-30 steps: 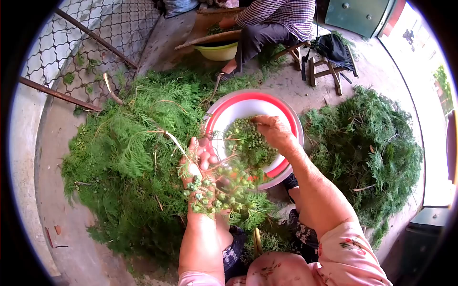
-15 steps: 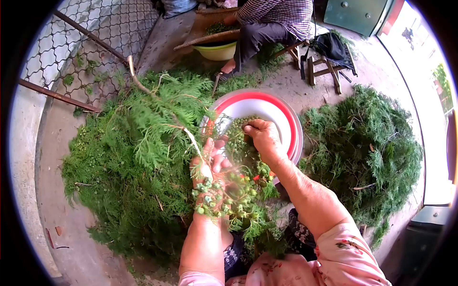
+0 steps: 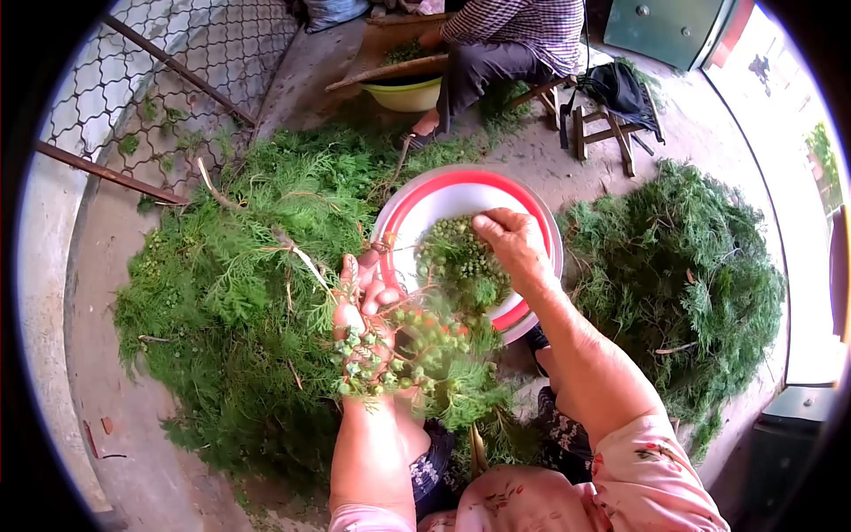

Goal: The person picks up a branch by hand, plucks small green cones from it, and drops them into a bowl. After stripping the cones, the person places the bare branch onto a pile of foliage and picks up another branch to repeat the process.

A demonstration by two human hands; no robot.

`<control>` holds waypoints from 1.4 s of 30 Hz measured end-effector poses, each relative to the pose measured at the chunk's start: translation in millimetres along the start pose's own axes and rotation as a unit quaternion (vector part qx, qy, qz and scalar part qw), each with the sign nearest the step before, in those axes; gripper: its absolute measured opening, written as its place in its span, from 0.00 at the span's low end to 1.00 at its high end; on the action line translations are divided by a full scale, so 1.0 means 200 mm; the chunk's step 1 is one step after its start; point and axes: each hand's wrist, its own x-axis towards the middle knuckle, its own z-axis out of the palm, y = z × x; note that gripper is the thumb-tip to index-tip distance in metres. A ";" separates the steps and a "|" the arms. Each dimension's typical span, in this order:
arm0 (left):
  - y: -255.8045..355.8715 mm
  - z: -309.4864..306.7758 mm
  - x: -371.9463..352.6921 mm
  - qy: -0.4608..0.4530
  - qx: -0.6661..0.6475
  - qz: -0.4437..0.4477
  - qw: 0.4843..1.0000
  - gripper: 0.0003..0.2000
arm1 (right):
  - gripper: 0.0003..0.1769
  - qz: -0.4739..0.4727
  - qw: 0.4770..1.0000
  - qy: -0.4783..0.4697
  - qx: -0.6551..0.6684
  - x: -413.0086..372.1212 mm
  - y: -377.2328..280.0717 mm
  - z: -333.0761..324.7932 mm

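My left hand (image 3: 362,297) is closed around a conifer branch (image 3: 306,259), whose bare stem points to the upper left. Clusters of round green cones (image 3: 425,341) and feathery leaves hang from that branch over my wrist and lap. Above the basin (image 3: 525,191), my right hand (image 3: 519,248) has its fingers pressed together; what they hold, if anything, I cannot make out. The basin is white inside with a red band round its rim. Small green cones (image 3: 452,238) and a few sprigs lie inside it, below my right fingers.
Large heaps of cut greenery lie left (image 3: 230,363) and right (image 3: 678,275). Ahead, a seated person (image 3: 510,44) works over a woven tray (image 3: 381,44) and a yellow basin (image 3: 403,96). A wooden stool (image 3: 612,133) holds a black bag. Wire mesh (image 3: 191,71) borders the left.
My right hand has moved slightly right and up, away from the branch. My left hand has shifted left with the branch, whose stem end has swung left and down.
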 end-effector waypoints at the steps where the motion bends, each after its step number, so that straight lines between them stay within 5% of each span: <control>1: 0.00 0.00 0.00 -0.018 -0.003 -0.008 1.000 0.20 | 0.10 0.038 0.999 0.018 0.029 -0.02 -0.06 0.00; 6: 0.02 -0.03 0.03 -0.084 -0.019 -0.036 0.996 0.20 | 0.08 -0.108 0.981 -0.162 -0.016 -0.11 -0.18 0.01; 9: 0.02 0.00 0.00 -0.073 -0.007 -0.049 0.996 0.20 | 0.13 -0.329 0.908 -0.192 -0.175 -0.14 -0.19 0.06; 12: 0.03 0.02 0.00 -0.089 -0.002 -0.063 0.994 0.22 | 0.16 -0.364 0.871 -0.216 -0.249 -0.16 -0.16 0.10; 16: 0.07 -0.01 0.06 -0.180 -0.091 -0.148 0.968 0.28 | 0.10 -0.278 0.880 -0.292 -0.251 -0.17 -0.15 0.08; 19: 0.05 0.06 0.02 -0.032 0.144 -0.034 0.989 0.32 | 0.08 -0.225 0.898 -0.309 -0.218 -0.21 -0.20 0.06; 20: 0.06 0.03 0.05 -0.091 0.170 -0.046 0.980 0.34 | 0.07 -0.218 0.898 -0.312 -0.221 -0.21 -0.20 0.06; 21: 0.06 0.03 0.06 -0.058 0.200 -0.049 0.977 0.36 | 0.07 -0.211 0.897 -0.316 -0.225 -0.21 -0.18 0.06; 24: 0.07 -0.05 0.13 -0.094 0.183 -0.108 0.973 0.38 | 0.07 -0.217 0.903 -0.313 -0.201 -0.20 -0.18 0.06; 27: 0.05 -0.07 0.11 -0.032 0.210 -0.030 0.977 0.35 | 0.07 -0.222 0.908 -0.305 -0.180 -0.21 -0.18 0.07; 28: 0.05 -0.08 0.11 -0.092 0.166 -0.023 0.982 0.29 | 0.07 -0.221 0.910 -0.303 -0.177 -0.21 -0.18 0.07; 29: 0.05 0.01 0.09 0.057 0.214 -0.030 0.975 0.27 | 0.07 -0.242 0.907 -0.295 -0.180 -0.21 -0.17 0.08; 31: 0.06 -0.01 0.08 0.031 0.065 -0.084 0.994 0.24 | 0.07 -0.282 0.898 -0.280 -0.187 -0.22 -0.17 0.09; 33: 0.09 -0.19 0.22 -0.180 -0.017 -0.152 0.972 0.22 | 0.06 -0.253 0.893 -0.276 -0.250 -0.26 -0.19 0.11; 35: 0.08 -0.18 0.18 -0.140 -0.054 -0.141 0.979 0.23 | 0.04 -0.210 0.890 -0.283 -0.290 -0.28 -0.21 0.13; 39: 0.05 -0.17 0.16 -0.208 -0.003 -0.036 0.977 0.23 | 0.06 -0.201 0.886 -0.296 -0.296 -0.27 -0.22 0.12; 42: 0.04 -0.09 0.09 -0.109 -0.018 -0.036 0.993 0.20 | 0.11 -0.162 0.877 -0.320 -0.320 -0.25 -0.26 0.12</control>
